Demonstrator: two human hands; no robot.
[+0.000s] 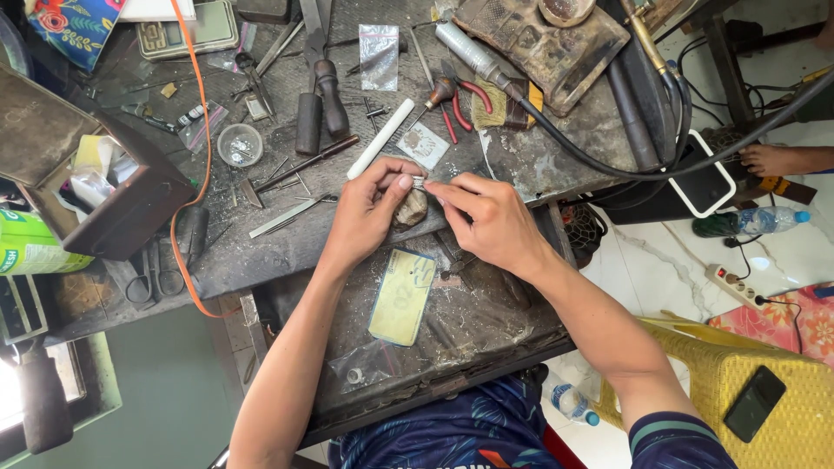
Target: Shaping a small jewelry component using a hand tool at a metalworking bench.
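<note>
My left hand (369,211) and my right hand (486,221) meet over the front of a cluttered dark workbench (539,165). Between the fingertips of both hands I pinch a small silvery metal piece (419,183). It sits just above a rounded brownish lump (412,208) on the bench. The piece is too small to tell its exact shape. A yellowish card with a blue edge (403,295) lies in the tray (478,334) below my hands.
A white rod (380,139), red-handled pliers (459,102), files, a small glass dish (240,144), a torch with black hoses (647,52) and a dark open box (95,187) crowd the bench. An orange cable (201,113) crosses it. A phone (754,403) lies on a yellow chair at right.
</note>
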